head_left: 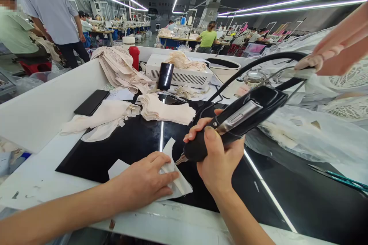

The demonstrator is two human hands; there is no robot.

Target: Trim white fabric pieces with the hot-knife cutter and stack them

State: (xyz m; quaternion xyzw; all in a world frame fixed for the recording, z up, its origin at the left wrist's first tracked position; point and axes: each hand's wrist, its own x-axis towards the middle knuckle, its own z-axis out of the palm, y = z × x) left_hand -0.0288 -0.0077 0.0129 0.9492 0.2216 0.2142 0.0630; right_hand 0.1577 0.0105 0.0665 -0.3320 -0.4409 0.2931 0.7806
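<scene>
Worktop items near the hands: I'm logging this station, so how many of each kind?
Handheld cutting tool, in right hand: 1
White fabric piece under left hand: 1
Stacks of beige fabric pieces: 1
Black phone: 1
Scissors: 1
Total: 5

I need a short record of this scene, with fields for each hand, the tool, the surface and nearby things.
left hand: flat on pale fabric piece
right hand: grips black corded tool
tool tip: at the fabric's edge
surface: black glossy panel
nearby: fabric stack, phone, scissors
another person's hand: upper right, at the tool's cord
</scene>
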